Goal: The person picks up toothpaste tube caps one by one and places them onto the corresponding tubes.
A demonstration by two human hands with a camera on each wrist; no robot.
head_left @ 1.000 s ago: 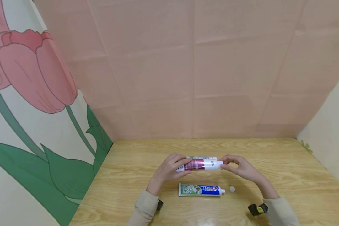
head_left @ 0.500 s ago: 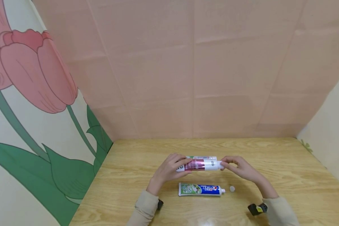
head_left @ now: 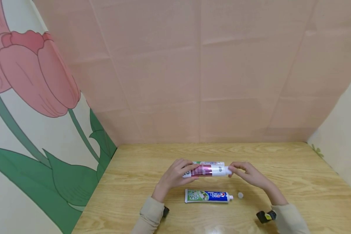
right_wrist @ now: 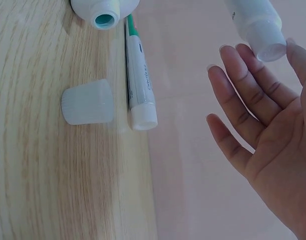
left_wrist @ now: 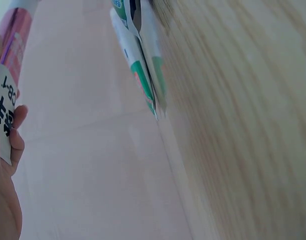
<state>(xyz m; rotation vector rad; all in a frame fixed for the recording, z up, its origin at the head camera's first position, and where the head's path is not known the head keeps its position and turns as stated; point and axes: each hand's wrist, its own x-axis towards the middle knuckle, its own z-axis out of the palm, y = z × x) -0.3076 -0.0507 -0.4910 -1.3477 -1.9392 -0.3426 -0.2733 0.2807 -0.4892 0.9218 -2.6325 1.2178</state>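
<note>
My left hand (head_left: 173,175) grips the rear part of a pink-and-white toothpaste tube (head_left: 204,170), held above the table with its capped end to the right. The thumb and fingertips of my right hand (head_left: 250,174) pinch its white cap (right_wrist: 266,44), which sits on the tube. Below, on the table, lies a blue-and-green toothpaste tube (head_left: 207,196) with its bare nozzle (right_wrist: 105,19) showing. A loose white cap (right_wrist: 88,102) stands just right of that nozzle. Partly hidden behind the held tube, a white-and-green toothpaste tube (right_wrist: 141,75) lies with its cap on.
The wooden table (head_left: 134,188) extends to both sides of my arms. A pink cloth backdrop (head_left: 199,81) rises at its far edge, and a wall with a painted tulip (head_left: 41,74) stands on the left. A black wrist camera (head_left: 266,216) hangs near the right sleeve.
My right fingers have shifted slightly around the cap of the held tube. The left hand, the tubes on the table and the loose cap have stayed in place.
</note>
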